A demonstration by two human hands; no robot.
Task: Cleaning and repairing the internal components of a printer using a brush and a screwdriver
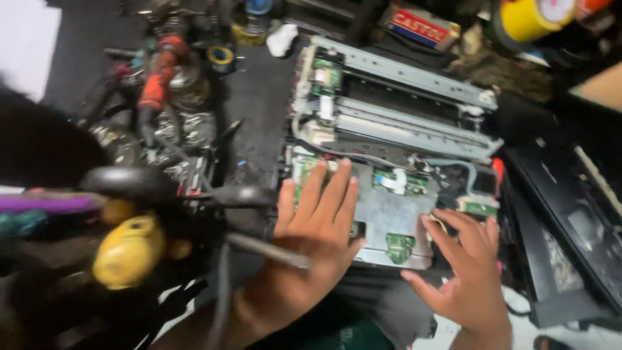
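Right, head view only. Centre of frame: an opened printer chassis [395,149], covers off, metal rails across the top, grey metal plate [389,217] low in the middle with small green circuit boards [400,246] on it.

Left hand [317,220], lower centre, lies flat and spread on the left part of the plate, fingers pointing up the frame, gripping nothing, just pressing down. Right hand [470,259], lower right, fingers curled down at the plate's right edge, touching near a yellowish wire [440,225]; whether it pinches the wire I cannot tell, the fingers hide it.

Left side of frame: a cluttered tool stand with a yellow-handled tool [129,249], blurred, close to the camera. Upper left: red-handled tools [159,78] in a heap. Upper right: a yellow tape roll [525,18]. Right edge: black plastic printer covers [570,220] lying just beside the chassis.

Judgement: to do this well, keep the flat hand off the boards and on bare metal, and work the right fingertips gently so the thin wire and connectors aren't tugged.
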